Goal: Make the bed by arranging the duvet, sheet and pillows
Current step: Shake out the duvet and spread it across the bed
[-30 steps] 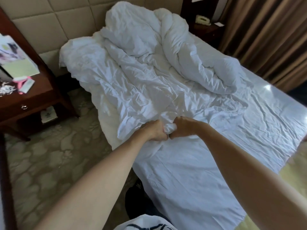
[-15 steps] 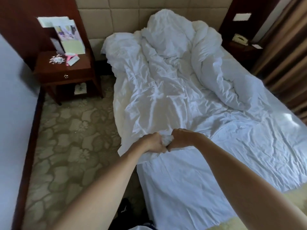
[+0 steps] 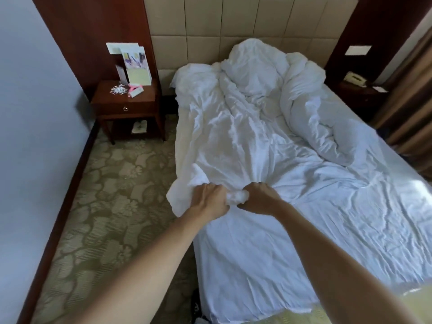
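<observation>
Far left of the frame I've got a blank wall, then the wooden nightstand (image 3: 125,99) in the upper left with leaflets (image 3: 135,64) propped on it and patterned carpet (image 3: 102,195) below. Moving right to centre frame: my left hand (image 3: 209,202) has its fingers curled tight round a bunched corner of the duvet (image 3: 233,136), gripping it at the bed's left edge. Touching it, just to the right, my right hand (image 3: 258,198) clamps the same wad of white fabric, fingers curled under so I can't see the tips. From that grip the duvet runs up the frame in a crumpled strip and ends in a fat heap at upper centre against the padded headboard (image 3: 210,24). Pillows? I can't pick any out; they may be under that heap. Lower right, the sheet (image 3: 339,230) lies wrinkled but mostly flat over the mattress. Far upper right, a telephone (image 3: 354,78) sits on a second bedside table beside brown curtains (image 3: 411,101).

The risk, as I judge it: both fists hold one spot, so a pull would drag the duvet as a rope rather than spread it, and could haul the loose sheet askew or tip the left edge onto the carpet.
</observation>
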Demonstrator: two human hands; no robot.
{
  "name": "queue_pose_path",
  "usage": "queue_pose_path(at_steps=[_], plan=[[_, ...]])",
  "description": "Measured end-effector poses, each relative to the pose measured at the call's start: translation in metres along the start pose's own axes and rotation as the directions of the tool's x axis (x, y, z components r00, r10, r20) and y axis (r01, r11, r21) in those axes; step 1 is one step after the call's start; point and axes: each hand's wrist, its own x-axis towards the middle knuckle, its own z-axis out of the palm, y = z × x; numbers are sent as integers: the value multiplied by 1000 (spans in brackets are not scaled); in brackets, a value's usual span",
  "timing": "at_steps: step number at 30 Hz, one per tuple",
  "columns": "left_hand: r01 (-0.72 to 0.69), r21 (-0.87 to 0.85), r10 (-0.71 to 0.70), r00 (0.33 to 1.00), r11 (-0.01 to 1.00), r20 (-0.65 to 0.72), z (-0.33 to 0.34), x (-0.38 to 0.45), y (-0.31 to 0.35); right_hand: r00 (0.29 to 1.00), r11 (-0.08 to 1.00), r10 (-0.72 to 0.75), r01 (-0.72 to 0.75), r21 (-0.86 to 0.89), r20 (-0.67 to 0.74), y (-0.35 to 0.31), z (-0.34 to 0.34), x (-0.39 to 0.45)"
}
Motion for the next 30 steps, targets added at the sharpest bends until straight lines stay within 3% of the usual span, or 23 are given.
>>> queue_pose_path(at_steps=[2, 4, 5, 6, 7, 8, 9, 11, 12, 13, 16, 18, 22, 26, 28, 30], plan=[[-3, 144, -9, 997, 990, 81, 17, -26, 9, 999, 995, -3, 6, -95, 33, -4, 22, -20], [121, 239, -177, 957, 963, 229, 44, -49, 24, 969, 986, -2, 43, -160, 246, -9, 38, -44], [62, 289, -168, 919, 955, 356, 47, -69, 18, 939, 989, 7, 45, -142, 345, -10, 39, -56], [110, 260, -208, 898, 959, 388, 48, -81, 16, 910, 993, 12, 37, -110, 414, -10, 36, -68], [116, 167, -169, 923, 979, 347, 50, -91, 19, 894, 996, 11, 29, -83, 448, -8, 31, -78], [212, -104, -166, 926, 972, 338, 43, -89, 25, 906, 997, -6, 37, -65, 422, -3, 28, -86], [175, -200, -101, 938, 964, 333, 34, -97, 30, 945, 998, -36, 53, -43, 324, 2, 28, -93], [113, -195, -112, 994, 974, 15, 30, -122, 32, 996, 997, -81, 81, -5, -28, 10, 36, -106], [147, -172, -170, 977, 974, -131, 36, -130, 39, 984, 997, -81, 79, -20, -156, 12, 44, -114], [155, -118, -174, 969, 981, -177, 48, -140, 43, 980, 996, -73, 63, -55, -185, 13, 57, -123], [134, -26, -132, 989, 991, 69, 92, -177, 59, 996, 982, -47, 59, -179, 71, 18, 100, -149], [112, -35, -106, 985, 993, 134, 111, -195, 59, 989, 969, -51, 82, -233, 136, 27, 120, -161], [90, 37, -89, 996, 995, -17, 102, -201, 64, 985, 964, -171, 170, -204, 14, 32, 114, -164], [186, 92, -172, 975, 978, -140, 87, -203, 57, 953, 931, -296, 272, -244, -66, 11, 94, -171], [219, 77, -213, 973, 973, -89, 92, -204, 52, 936, 913, -351, 342, -225, -1, 8, 98, -172], [233, 81, -235, 972, 969, 12, 101, -203, 52, 913, 918, -382, 393, -58, 141, 15, 103, -174]])
